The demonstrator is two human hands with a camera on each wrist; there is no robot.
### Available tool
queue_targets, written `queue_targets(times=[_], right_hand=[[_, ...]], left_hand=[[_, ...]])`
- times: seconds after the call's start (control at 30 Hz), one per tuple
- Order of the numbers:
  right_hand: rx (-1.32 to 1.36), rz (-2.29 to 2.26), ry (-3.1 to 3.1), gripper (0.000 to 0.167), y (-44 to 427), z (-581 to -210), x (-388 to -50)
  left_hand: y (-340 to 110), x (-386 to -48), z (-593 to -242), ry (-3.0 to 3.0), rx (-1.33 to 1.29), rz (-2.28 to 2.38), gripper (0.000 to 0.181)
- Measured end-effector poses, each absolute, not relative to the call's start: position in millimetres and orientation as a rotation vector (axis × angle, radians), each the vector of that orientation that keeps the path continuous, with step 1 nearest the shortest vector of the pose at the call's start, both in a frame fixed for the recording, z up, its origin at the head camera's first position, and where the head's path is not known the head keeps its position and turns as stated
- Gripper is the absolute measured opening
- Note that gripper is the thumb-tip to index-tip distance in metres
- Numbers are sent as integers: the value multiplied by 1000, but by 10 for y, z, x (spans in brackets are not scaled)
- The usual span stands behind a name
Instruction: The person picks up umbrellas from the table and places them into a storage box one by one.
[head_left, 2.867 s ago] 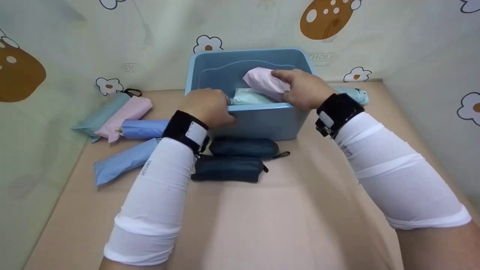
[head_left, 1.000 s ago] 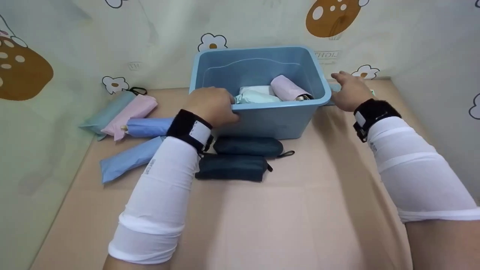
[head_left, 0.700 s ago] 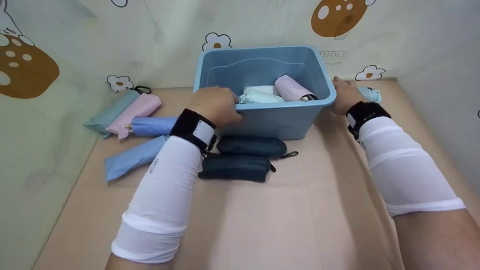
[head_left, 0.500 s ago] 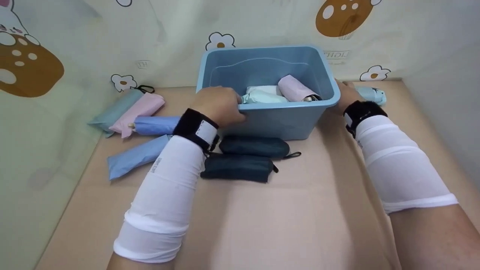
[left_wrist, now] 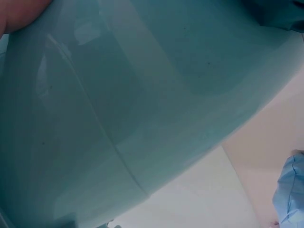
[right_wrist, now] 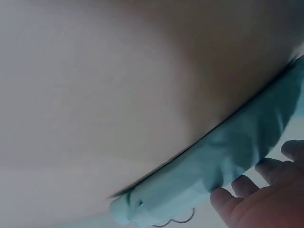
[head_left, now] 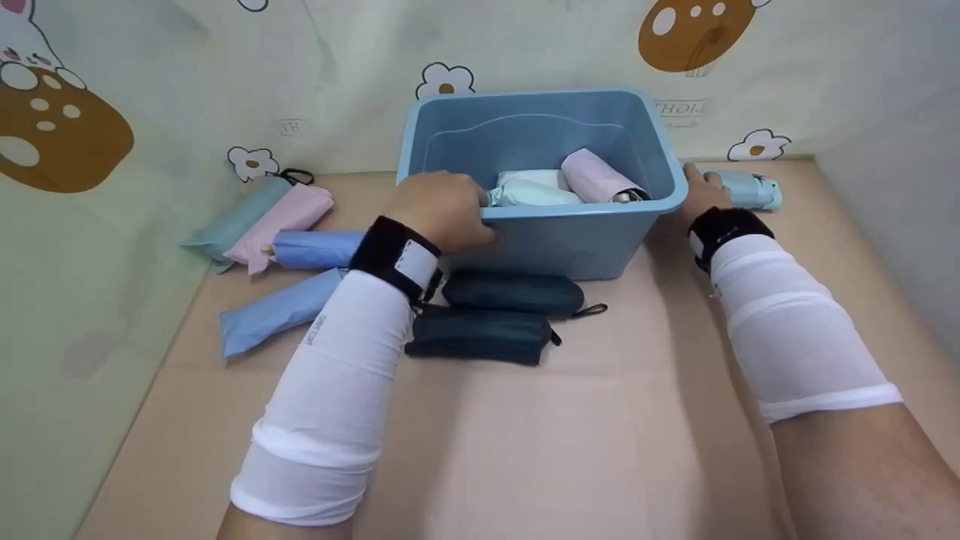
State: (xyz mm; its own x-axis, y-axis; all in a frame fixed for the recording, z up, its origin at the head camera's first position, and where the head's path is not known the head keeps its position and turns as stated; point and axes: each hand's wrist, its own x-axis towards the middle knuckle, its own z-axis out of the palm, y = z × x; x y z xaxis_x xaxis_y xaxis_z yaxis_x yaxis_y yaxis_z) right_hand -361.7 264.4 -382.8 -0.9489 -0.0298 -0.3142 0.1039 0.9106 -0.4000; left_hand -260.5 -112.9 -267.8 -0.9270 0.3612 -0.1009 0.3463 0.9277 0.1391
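The left hand grips the front rim of the blue bin, fingers over the edge. Inside the bin, a pink folded umbrella leans beside pale mint and whitish bundles. At the bin's right side, the right hand is at a light teal folded umbrella. The right wrist view shows several fingertips of the right hand against one long side of the teal umbrella; the thumb is out of sight. The bin's wall fills most of the left wrist view.
Two dark navy umbrellas lie before the bin. At left lie a grey-green one, a pink one and two blue ones. A patterned sheet hangs behind the cloth-covered surface.
The right hand has released the pink umbrella into the bin and moved right, down beside the bin to the teal umbrella. The left hand has stayed on the rim while the view shifted slightly.
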Motion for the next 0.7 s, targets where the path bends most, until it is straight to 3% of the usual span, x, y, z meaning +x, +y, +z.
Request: queue_targets(times=[0.17, 0.47, 0.7], right_hand=[[-32, -382, 2816, 62, 2666, -3710, -3541], [-59, -374, 2859, 68, 2653, -3565, -3386], [-77, -400, 2872, 51, 2873, -3717, -3441]], left_hand=[[-1094, -2607, -2662, 2952, 556, 194, 39], [-1122, -2614, -2652, 2953, 545, 177, 33], [-1131, -2616, -2670, 2948, 523, 191, 32]])
